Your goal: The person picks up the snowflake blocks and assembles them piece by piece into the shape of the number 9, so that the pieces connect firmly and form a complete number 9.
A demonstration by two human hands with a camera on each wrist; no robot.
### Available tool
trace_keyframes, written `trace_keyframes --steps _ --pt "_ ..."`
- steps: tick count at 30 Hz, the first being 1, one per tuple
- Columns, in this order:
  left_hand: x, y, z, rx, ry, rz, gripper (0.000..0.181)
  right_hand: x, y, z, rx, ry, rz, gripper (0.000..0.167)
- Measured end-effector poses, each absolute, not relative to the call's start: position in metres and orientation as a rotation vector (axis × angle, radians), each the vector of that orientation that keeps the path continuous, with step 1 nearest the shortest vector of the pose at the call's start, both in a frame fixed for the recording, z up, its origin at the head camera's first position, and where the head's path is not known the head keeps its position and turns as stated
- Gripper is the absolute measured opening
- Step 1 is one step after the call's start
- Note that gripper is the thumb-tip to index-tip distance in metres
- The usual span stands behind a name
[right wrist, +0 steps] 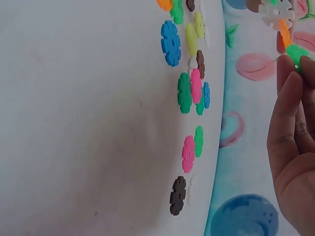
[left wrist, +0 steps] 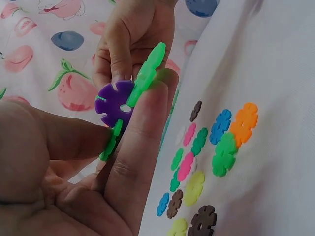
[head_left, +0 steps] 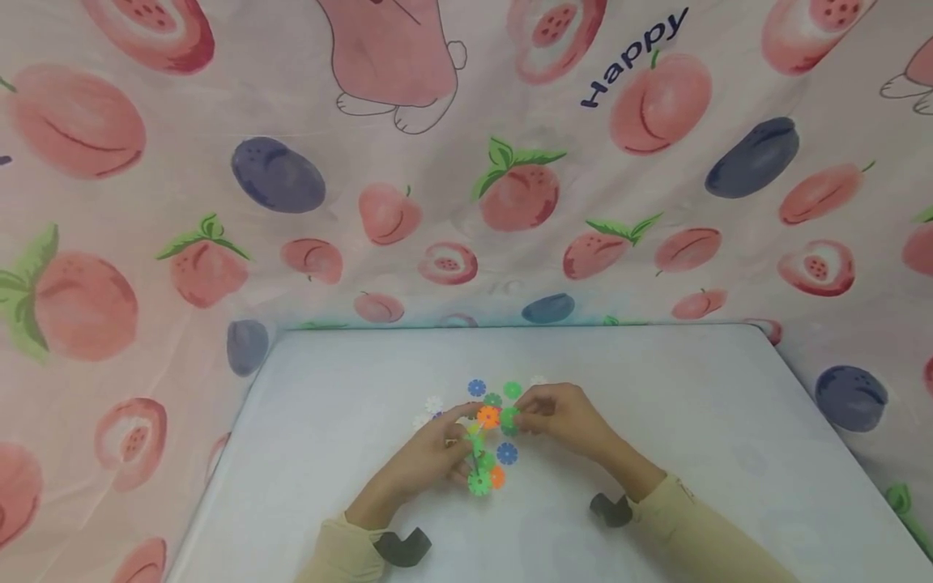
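Note:
Several notched plastic snowflake discs are linked into a chain between the two hands, above the table. My left hand (head_left: pixel 426 460) holds one part; in the left wrist view its thumb and fingers pinch around a purple disc (left wrist: pixel 114 104) with a green disc (left wrist: pixel 148 73) slotted to it. At the chain's far side, my right hand (head_left: pixel 560 414) pinches a green disc (right wrist: pixel 297 54) between thumb and fingertips. Joined to that one are an orange disc (right wrist: pixel 285 33) and a whitish disc (right wrist: pixel 276 13). Fingers partly hide the chain.
Loose discs lie on the white table (head_left: pixel 670 389) under and beyond the hands, among them a blue disc (head_left: pixel 507 453), a pink disc (right wrist: pixel 188 153) and a dark brown disc (right wrist: pixel 178 195). A fruit-print cloth (head_left: pixel 452 202) hangs behind the table's far edge.

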State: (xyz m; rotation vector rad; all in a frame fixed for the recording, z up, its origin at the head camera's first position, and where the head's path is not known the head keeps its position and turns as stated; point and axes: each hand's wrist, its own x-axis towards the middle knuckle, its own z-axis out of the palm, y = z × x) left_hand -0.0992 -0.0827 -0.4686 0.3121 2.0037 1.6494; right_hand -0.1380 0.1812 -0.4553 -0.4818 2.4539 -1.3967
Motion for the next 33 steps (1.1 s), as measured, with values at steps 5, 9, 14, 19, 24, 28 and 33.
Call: trace_keyframes --steps 5,9,14,19,24,28,33 --pt "-0.0983 -0.0828 -0.4673 0.314 1.987 1.670 0.060 -0.1376 0.1821 -0.4548 -0.493 2.478 -1.394 0.008" --pt "-0.0987 -0.0826 -0.4667 0.334 1.979 1.668 0.059 -0.1377 0.1817 -0.4554 -0.529 2.471 -1.405 0.010" --pt "-0.0991 -0.0816 -0.4667 0.327 1.971 1.678 0.058 -0.1371 0.1819 -0.4555 -0.594 2.475 -1.411 0.012" --pt "-0.0990 -0.0799 -0.4660 0.308 1.981 1.673 0.055 -0.1349 0.1817 -0.4561 -0.702 2.504 -1.433 0.009" --pt "-0.0997 -0.0802 -0.4623 0.337 2.017 1.647 0.055 -0.1342 0.1811 -0.4541 -0.815 2.576 -1.399 0.010" --pt "-0.1003 -0.0814 -0.4596 0.362 2.040 1.623 0.056 -0.1337 0.1810 -0.4500 -0.872 2.626 -1.309 0.011" --pt "-0.1001 -0.0830 -0.4589 0.376 2.029 1.605 0.055 -0.1322 0.1812 -0.4470 -0.926 2.646 -1.229 0.017"
